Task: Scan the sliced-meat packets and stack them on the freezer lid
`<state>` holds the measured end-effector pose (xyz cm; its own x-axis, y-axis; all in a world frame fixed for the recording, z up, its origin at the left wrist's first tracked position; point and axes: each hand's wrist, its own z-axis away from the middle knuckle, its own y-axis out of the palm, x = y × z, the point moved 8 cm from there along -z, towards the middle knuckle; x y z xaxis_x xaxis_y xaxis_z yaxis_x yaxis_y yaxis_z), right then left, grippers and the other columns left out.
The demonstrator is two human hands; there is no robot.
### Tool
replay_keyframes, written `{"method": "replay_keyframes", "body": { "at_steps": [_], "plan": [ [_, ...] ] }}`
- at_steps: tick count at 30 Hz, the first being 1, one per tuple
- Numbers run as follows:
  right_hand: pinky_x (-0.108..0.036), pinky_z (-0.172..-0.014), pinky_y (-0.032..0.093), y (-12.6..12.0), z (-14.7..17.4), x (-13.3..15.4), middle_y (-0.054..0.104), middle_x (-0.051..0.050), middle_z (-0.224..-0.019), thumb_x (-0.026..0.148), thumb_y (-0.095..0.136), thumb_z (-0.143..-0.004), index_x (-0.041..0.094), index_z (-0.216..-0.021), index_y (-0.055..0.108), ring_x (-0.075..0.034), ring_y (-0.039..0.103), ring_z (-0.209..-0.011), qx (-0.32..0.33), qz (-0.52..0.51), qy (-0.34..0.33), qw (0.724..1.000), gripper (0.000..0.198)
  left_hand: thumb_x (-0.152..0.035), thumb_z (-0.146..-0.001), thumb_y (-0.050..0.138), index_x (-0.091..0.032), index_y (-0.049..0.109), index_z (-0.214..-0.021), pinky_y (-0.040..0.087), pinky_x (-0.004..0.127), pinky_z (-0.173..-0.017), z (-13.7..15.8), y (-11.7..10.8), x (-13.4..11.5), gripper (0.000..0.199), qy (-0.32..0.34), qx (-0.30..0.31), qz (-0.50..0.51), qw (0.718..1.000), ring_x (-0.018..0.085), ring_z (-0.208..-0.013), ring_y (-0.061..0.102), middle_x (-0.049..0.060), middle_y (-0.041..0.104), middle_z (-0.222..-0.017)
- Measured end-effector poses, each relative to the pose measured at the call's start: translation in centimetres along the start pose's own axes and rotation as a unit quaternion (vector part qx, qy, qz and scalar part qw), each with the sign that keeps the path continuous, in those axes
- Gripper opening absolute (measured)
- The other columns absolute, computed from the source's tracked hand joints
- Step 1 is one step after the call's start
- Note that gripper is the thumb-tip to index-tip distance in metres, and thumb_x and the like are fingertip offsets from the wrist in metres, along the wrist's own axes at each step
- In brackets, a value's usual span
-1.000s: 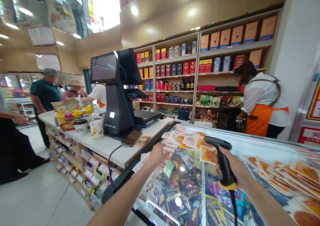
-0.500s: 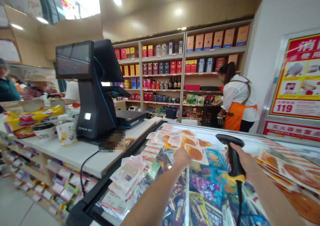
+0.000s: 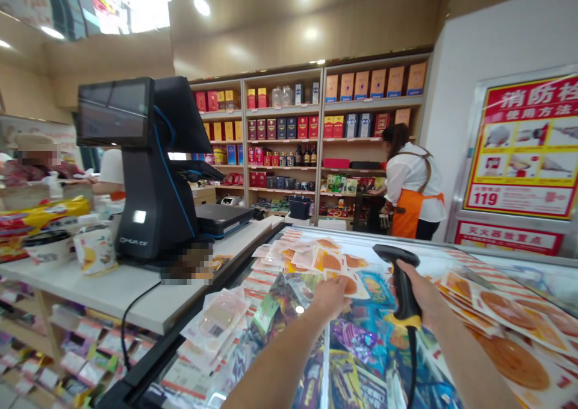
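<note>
Right hand: your right hand (image 3: 422, 297) is closed around the grip of a black handheld barcode scanner (image 3: 403, 285), held upright above the glass-topped display case (image 3: 130, 382). Scanner head uppermost, its nose toward your left; yellow trim at the foot of the grip, black cord (image 3: 412, 361) running down from it. Cannot tell whether a finger presses the trigger.

Left hand: your left hand (image 3: 332, 297) reaches out low over the glass, fingers curled at the near edge of a flat packet with a round orange-brown piece inside (image 3: 350, 284). The fingertips are hidden behind the hand; cannot tell whether they pinch the packet or only touch it. That packet lies at the near end of an overlapping group of similar packets (image 3: 311, 255), left of the scanner.

On the glass: a stack of pale clear packets (image 3: 219, 315) to the left of your left forearm; a fanned spread of orange-brown packets (image 3: 510, 349) beyond your right forearm. Beneath the glass, colourful bagged goods (image 3: 356, 373).

Surroundings: to your left, a black point-of-sale terminal (image 3: 147, 207) on a white counter (image 3: 149, 300), a printed paper cup (image 3: 94, 251) beside it. Ahead, shelves of boxed bottles (image 3: 282, 129); a co-worker in an orange apron (image 3: 409, 213) stands at their right end.
</note>
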<state>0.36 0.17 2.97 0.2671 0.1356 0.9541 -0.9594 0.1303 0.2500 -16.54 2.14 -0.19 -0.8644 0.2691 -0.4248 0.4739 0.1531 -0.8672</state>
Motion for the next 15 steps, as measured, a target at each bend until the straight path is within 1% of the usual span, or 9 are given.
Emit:
{"method": "replay_keyframes", "body": {
  "at_steps": [2,3,6,8,11,13,15],
  "plan": [
    [-0.021,-0.034,0.037,-0.2,-0.1,0.0,0.053,0.004,-0.045,0.038,0.056,-0.065,0.017,-0.068,0.051,-0.009,0.049,-0.036,0.000,-0.004,-0.001,1.000,0.022,-0.022,-0.070,0.054,-0.021,0.057,-0.092,0.036,0.035,-0.083,-0.2,0.5,0.2,0.023,-0.009,0.004,0.001,1.000,0.024,-0.093,0.054,0.009,0.061,-0.093],
    [-0.021,-0.034,0.037,-0.2,-0.1,0.1,0.052,0.004,-0.046,0.037,0.056,-0.066,0.017,-0.068,0.051,-0.009,0.049,-0.036,0.000,-0.007,-0.002,1.000,0.021,-0.021,-0.072,0.051,-0.019,0.059,-0.087,0.037,0.036,-0.081,-0.2,0.5,0.4,0.017,-0.014,0.002,0.003,1.000,0.023,-0.090,0.055,0.008,0.062,-0.089],
    [-0.020,-0.034,0.037,-0.2,0.0,0.1,0.052,0.004,-0.044,0.037,0.054,-0.067,0.017,-0.067,0.050,-0.009,0.049,-0.037,-0.004,-0.011,-0.001,1.000,0.020,-0.020,-0.075,0.048,-0.016,0.059,-0.078,0.038,0.036,-0.079,0.0,-0.4,1.6,0.012,-0.027,-0.019,0.022,0.999,0.018,-0.082,0.056,0.006,0.062,-0.079],
    [-0.020,-0.034,0.037,-0.1,0.1,0.2,0.053,0.004,-0.044,0.037,0.055,-0.066,0.017,-0.067,0.050,-0.009,0.050,-0.037,-0.003,-0.013,-0.002,1.000,0.021,-0.020,-0.073,0.050,-0.017,0.059,-0.073,0.037,0.034,-0.077,0.4,-2.1,2.9,0.009,-0.040,-0.055,0.042,0.997,0.019,-0.080,0.057,0.005,0.062,-0.072],
    [-0.020,-0.035,0.038,0.9,0.4,0.1,0.055,0.002,-0.046,0.038,0.056,-0.066,0.017,-0.064,0.050,-0.009,0.050,-0.038,0.018,-0.020,-0.001,1.000,0.022,-0.021,-0.075,0.046,-0.020,0.059,-0.068,0.037,0.030,-0.073,1.4,-5.7,5.9,0.014,-0.077,-0.133,0.080,0.985,0.020,-0.076,0.057,0.005,0.061,-0.065],
    [-0.020,-0.035,0.039,2.2,0.8,-0.4,0.055,0.002,-0.045,0.039,0.055,-0.066,0.016,-0.062,0.050,-0.010,0.050,-0.038,0.038,-0.019,0.005,0.999,0.023,-0.021,-0.076,0.043,-0.020,0.058,-0.067,0.037,0.026,-0.069,2.4,-8.0,8.3,0.018,-0.109,-0.186,0.111,0.970,0.019,-0.073,0.057,0.004,0.060,-0.063],
    [-0.020,-0.035,0.039,4.2,1.6,-1.2,0.053,0.002,-0.043,0.041,0.054,-0.067,0.016,-0.059,0.051,-0.009,0.049,-0.037,0.070,-0.008,0.012,0.997,0.026,-0.020,-0.075,0.043,-0.019,0.057,-0.064,0.036,0.024,-0.065,3.6,-9.9,10.8,0.019,-0.138,-0.231,0.146,0.952,0.017,-0.071,0.056,0.002,0.059,-0.062]
  ]
}}
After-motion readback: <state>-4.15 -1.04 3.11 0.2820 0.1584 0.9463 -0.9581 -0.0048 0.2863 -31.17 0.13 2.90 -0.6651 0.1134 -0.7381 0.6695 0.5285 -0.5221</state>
